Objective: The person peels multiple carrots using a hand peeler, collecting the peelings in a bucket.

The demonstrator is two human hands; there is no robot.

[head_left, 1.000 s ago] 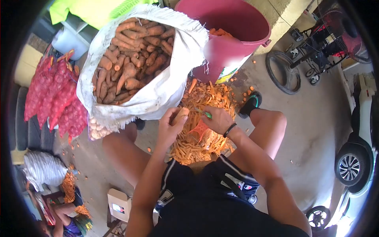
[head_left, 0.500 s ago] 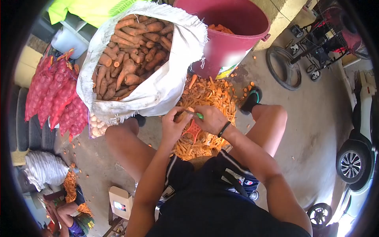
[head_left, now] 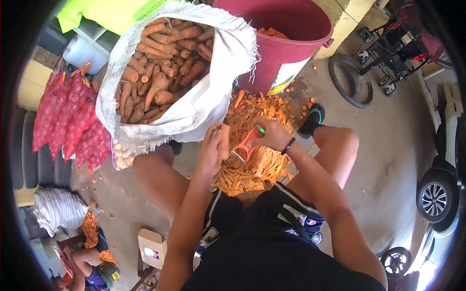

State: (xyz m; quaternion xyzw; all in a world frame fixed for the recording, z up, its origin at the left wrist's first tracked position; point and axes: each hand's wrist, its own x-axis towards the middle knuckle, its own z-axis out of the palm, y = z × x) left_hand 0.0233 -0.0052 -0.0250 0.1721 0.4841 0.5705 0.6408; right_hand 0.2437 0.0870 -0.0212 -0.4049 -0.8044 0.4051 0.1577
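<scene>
My left hand (head_left: 212,153) grips a carrot (head_left: 223,140), held upright between my knees. A red peeler with a green end (head_left: 246,142) is in my right hand (head_left: 273,136), its blade just right of the carrot's lower part. Under both hands lies a heap of orange peelings (head_left: 255,162) on the concrete floor. A white sack full of unpeeled carrots (head_left: 165,63) stands open just beyond my left hand. Behind the peelings is a dark red bucket (head_left: 286,46) with a few peeled carrots showing inside.
Red mesh bags of onions (head_left: 68,116) lie left of the sack. Another person (head_left: 90,266) sits at the lower left beside a tied white sack (head_left: 56,208) and more peelings. A loose tyre (head_left: 349,80), a cart and a parked white car (head_left: 444,194) are on the right.
My right hand swung the peeler out from the carrot's top to beside its lower part, so the red frame now shows. My left hand keeps the carrot and has turned it more upright.
</scene>
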